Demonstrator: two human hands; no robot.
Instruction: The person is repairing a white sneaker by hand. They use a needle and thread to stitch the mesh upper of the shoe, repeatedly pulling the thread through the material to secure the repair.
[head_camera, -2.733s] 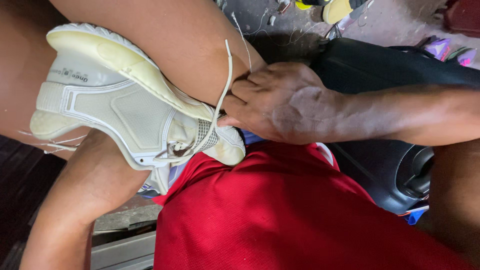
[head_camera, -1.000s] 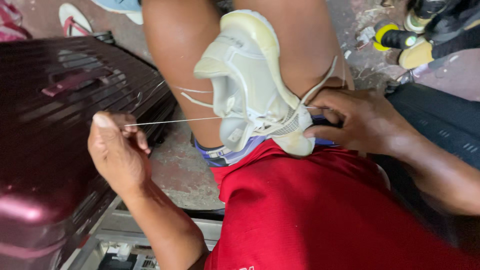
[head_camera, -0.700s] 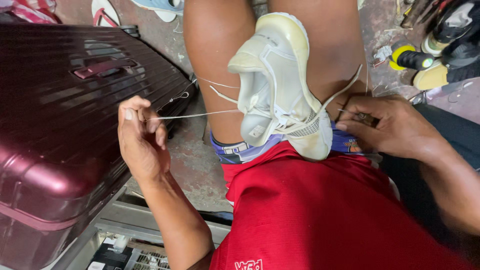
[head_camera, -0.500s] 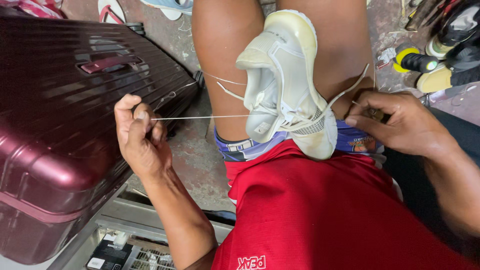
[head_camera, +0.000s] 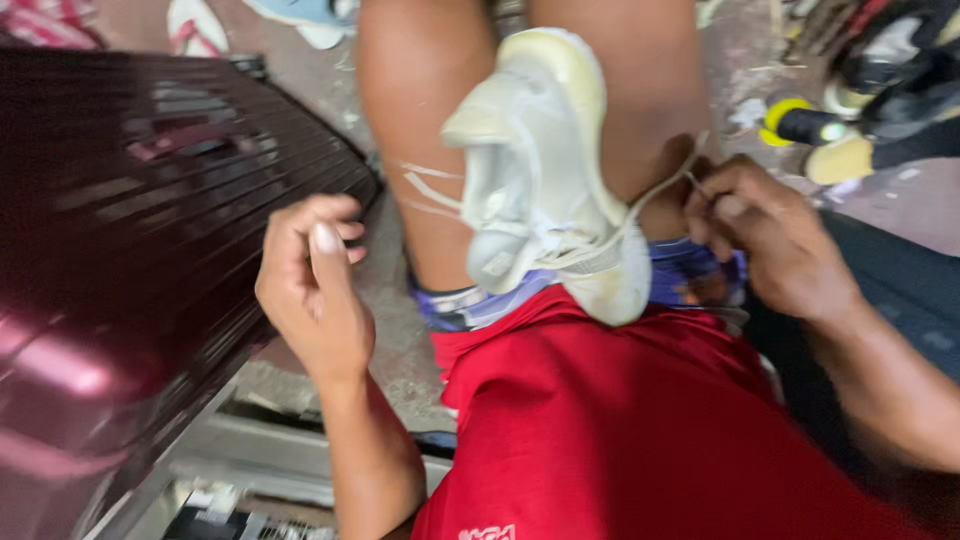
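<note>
Floor: gritty concrete, maroon suitcase (head_camera: 110, 250) beside me
Shoe: white sneaker (head_camera: 545, 180) wedged between my knees
Left hand (head_camera: 310, 290): fingers pinched together, thread too blurred to see
Right hand (head_camera: 770, 235): clamped on the lace (head_camera: 655, 200)
Care: I'd pull evenly, keeping the sneaker braced

Shoe (head_camera: 545, 180) between the knees, suitcase (head_camera: 130, 250) to its left.

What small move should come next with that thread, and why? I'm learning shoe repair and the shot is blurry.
Probably draw the left hand further out to the side. It is pinched shut beside the maroon suitcase, while the right hand pinches the lace at the white shoe wedged between the knees. No thread shows clearly between left hand and shoe, so I cannot tell if it is taut.
</note>
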